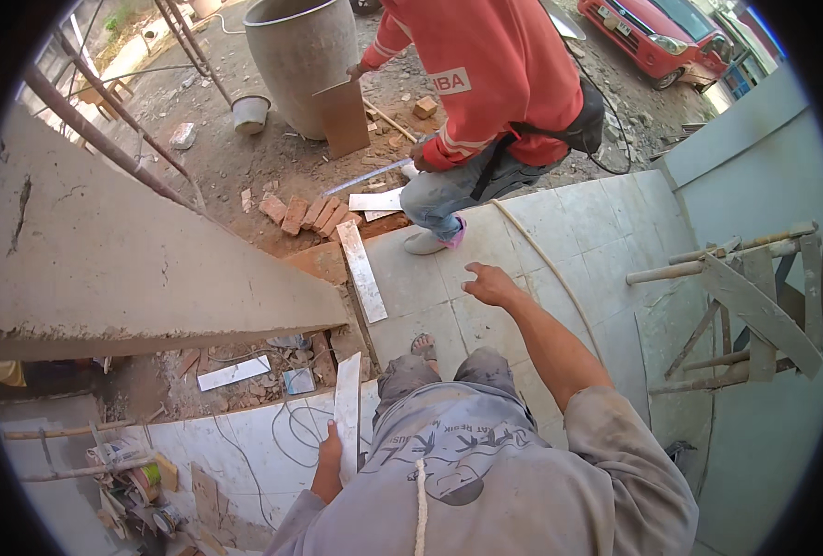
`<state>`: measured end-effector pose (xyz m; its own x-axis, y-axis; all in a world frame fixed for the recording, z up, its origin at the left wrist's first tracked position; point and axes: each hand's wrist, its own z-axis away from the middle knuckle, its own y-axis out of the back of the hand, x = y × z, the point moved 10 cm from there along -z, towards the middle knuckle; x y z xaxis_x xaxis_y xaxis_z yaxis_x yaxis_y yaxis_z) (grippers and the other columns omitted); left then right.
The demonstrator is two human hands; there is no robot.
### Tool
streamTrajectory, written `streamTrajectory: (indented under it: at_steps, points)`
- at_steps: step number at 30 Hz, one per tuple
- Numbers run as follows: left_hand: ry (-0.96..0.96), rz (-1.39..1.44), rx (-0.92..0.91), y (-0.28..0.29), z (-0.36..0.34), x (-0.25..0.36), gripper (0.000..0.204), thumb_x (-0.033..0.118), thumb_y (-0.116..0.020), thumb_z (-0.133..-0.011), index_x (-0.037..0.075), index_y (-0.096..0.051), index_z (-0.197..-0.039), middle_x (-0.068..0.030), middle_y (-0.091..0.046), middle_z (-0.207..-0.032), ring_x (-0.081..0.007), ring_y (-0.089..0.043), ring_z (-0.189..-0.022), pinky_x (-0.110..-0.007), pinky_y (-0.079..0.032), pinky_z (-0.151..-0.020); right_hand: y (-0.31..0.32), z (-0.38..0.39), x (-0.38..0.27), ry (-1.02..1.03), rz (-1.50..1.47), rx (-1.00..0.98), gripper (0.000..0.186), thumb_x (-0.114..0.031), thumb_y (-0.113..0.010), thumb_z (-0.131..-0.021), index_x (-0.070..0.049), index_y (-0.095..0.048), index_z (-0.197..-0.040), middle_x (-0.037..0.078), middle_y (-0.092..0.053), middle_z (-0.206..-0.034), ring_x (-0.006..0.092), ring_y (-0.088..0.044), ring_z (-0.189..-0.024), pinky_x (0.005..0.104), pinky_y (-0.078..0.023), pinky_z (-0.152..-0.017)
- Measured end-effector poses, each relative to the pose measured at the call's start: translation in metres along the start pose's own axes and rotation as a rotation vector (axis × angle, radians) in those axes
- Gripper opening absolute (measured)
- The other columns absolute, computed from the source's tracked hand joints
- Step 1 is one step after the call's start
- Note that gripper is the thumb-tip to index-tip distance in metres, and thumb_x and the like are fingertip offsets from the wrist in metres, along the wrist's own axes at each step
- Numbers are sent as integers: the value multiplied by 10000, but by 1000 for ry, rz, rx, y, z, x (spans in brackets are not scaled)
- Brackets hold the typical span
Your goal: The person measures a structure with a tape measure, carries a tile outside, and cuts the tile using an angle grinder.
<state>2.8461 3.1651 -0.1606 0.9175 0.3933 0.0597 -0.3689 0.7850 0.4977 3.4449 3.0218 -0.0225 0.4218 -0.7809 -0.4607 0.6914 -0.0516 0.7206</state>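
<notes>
My left hand (332, 452) grips the lower part of a long, narrow white tile strip (348, 403), which stands out upward beside my left leg. My right hand (493, 285) is stretched out in front of me over the pale floor tiles, its index finger extended and nothing visible in it. Ahead, a person in a red sweater (486, 74) steps on the tiled floor. One of that person's hands is on a brown square board or tile (342, 119); the other is at the end of a long, pale straight strip (367, 176). Another white strip (362, 273) lies along the floor's edge.
Red bricks (311, 215) lie on the dirt near a large grey tub (305, 56) and a small bucket (250, 113). A concrete wall (106, 241) juts in at left. A hose (550, 264) crosses the tiles. Wooden trestles (745, 287) stand right; cables (291, 431) lie left.
</notes>
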Motion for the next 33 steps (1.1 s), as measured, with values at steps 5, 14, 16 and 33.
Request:
streamTrajectory:
  at_steps: [5,14,16,33]
  points:
    - [-44,183,-129,-19,25,51,1118,810,-378,-876,-222,-493,-1289,-364,-528,-1351,-436,-497,-1306,-427,-395,-1077,18,24,174,-428,67,-247,527,-262,-613,-807,70,-612,-1218,246,-692,-1125,345,-721,-844,416,-580,-765]
    - [-123,24,-50,-33,56,171,1114,811,-369,-878,-215,-497,-1290,-363,-534,-1343,-435,-503,-1300,-427,-396,-1074,158,-54,312,-431,-212,303,608,-203,-619,-822,-42,-519,-1399,171,-701,-799,244,-656,-585,380,-527,-497]
    - [-136,18,-22,-51,67,205,1113,811,-367,-879,-214,-498,-1290,-362,-536,-1341,-434,-504,-1299,-428,-397,-1074,177,-82,323,-429,-232,217,711,-196,-616,-832,-70,-407,-1500,178,-715,-922,241,-666,-619,377,-540,-527]
    - [41,9,188,-228,230,399,1104,813,-350,-883,-201,-507,-1292,-360,-548,-1325,-432,-514,-1288,-428,-399,-1068,335,-322,547,-448,-287,29,745,-69,-436,-842,-147,-291,-1568,205,-702,-1016,255,-661,-608,388,-531,-517]
